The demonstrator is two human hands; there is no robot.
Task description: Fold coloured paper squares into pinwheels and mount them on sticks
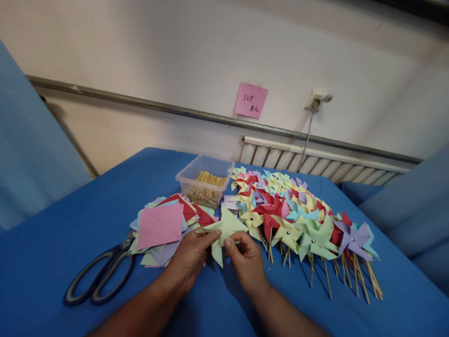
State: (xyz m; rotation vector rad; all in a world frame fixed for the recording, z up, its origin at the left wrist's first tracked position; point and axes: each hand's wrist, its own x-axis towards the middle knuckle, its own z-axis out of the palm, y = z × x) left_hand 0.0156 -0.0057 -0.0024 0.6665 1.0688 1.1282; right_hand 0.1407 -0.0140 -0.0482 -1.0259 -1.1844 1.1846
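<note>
Between my two hands is a pale green paper pinwheel (228, 223) with folded points, and no stick shows on it. My left hand (191, 255) grips its left side, thumb on top. At the lower right of the pinwheel my right hand (247, 262) pinches it near the middle, with the fingers curled behind. Whether a pin sits at its centre is hidden by my fingers. Left of my hands lies a loose stack of coloured paper squares (159, 227), a pink one uppermost. A large pair of scissors (105, 276) rests beside it, blades partly under the paper.
A clear plastic box (185, 180) with many thin wooden sticks (206, 182) stands behind the paper. Many pinwheels on sticks (312, 238) lie heaped along the right of the blue-covered table (105, 196). A radiator (315, 161) and wall rail are behind; curtains hang at both sides.
</note>
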